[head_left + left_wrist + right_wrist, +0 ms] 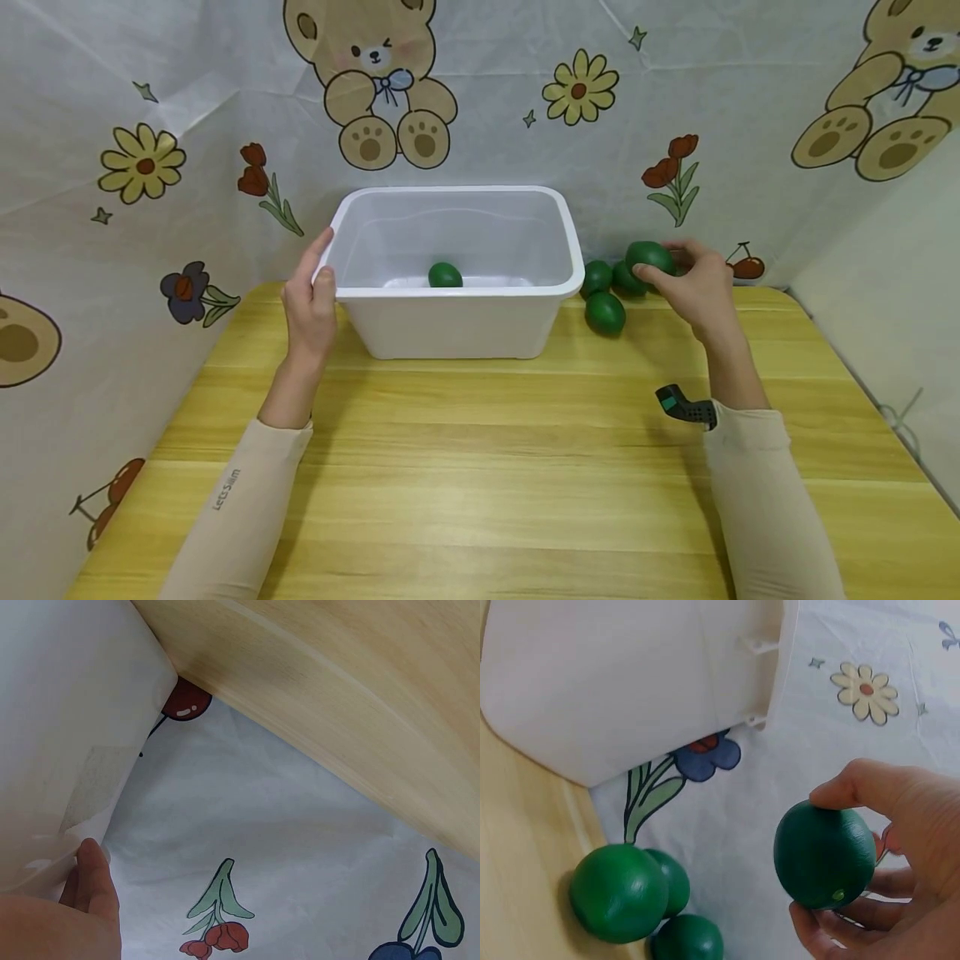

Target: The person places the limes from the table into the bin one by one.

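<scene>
Counter (487, 467): the white bin (453, 327) is supported toward its far edge.
Left hand (309, 312): the white bin's left rim is gripped, apparently for steadying.
Loose fruits (604, 313): three, green, are noted clustered on the counter, just right of the white bin.
Right hand (701, 287): the held fruit (823, 851), also green, is grasped between thumb and fingers.
Held fruit: located right of the white bin, level with its right rim; the step in hand is judged to be a pick-up.
Binned fruit (446, 275): one is found on the white bin's floor. From this, a transfer is inferred; a lift over the right rim, a leftward carry and a low release are judged to be called for.
Patterned sheet (502, 50): hung behind the white bin.
</scene>
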### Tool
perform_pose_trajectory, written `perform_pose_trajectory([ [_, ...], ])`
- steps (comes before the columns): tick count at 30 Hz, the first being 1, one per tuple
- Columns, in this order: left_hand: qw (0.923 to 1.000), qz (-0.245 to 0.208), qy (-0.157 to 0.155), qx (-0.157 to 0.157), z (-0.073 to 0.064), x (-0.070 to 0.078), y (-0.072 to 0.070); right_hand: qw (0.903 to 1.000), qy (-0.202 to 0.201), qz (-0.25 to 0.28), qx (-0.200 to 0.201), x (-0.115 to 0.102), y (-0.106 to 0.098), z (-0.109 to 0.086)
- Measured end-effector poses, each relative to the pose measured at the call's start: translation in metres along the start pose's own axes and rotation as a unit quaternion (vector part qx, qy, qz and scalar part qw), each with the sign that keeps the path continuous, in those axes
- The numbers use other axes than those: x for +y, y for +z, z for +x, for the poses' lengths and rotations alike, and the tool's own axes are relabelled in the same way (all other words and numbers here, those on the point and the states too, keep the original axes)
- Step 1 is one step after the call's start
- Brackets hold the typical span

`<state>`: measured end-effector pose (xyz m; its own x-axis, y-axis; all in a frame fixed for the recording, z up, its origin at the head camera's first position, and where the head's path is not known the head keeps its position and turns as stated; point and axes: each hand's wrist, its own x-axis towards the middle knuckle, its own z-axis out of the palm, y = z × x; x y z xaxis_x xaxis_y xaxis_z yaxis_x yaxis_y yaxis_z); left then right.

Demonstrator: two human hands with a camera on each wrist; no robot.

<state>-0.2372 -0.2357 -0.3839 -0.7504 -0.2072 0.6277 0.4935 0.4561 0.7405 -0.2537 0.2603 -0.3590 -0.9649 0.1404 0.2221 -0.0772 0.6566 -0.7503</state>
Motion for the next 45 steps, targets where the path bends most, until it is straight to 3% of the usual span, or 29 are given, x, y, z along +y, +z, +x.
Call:
perform_pose_trajectory([
  [6, 1.0, 0.001, 0.003, -0.001, 0.0, -0.004, -0.001, 0.9995, -0.026, 0.01, 0.016, -0.02, 0.003, -0.006],
  [15, 1.0, 0.0, 0.004, -0.001, 0.0, -0.004, -0.001, 0.993, -0.103, 0.047, 0.033, -0.056, 0.014, -0.017],
  [25, 1.0, 0.002, 0.003, -0.002, 0.001, -0.004, -0.002, 0.9838, -0.158, 0.082, 0.023, -0.082, 0.03, -0.025],
  [35, 1.0, 0.007, -0.005, -0.002, -0.003, -0.006, -0.003, 0.976, -0.194, 0.098, 0.009, -0.102, 0.056, -0.018],
  [38, 1.0, 0.006, -0.001, 0.005, -0.004, -0.001, -0.001, 0.9753, -0.201, 0.091, 0.007, -0.104, 0.065, -0.014],
  [43, 0.9997, -0.009, 0.017, 0.017, -0.006, 0.022, 0.001, 0.9758, -0.211, 0.059, -0.004, -0.102, 0.072, -0.011],
  [45, 0.9995, -0.01, 0.021, 0.02, -0.004, 0.02, 0.002, 0.9759, -0.212, 0.048, -0.011, -0.102, 0.072, -0.011],
])
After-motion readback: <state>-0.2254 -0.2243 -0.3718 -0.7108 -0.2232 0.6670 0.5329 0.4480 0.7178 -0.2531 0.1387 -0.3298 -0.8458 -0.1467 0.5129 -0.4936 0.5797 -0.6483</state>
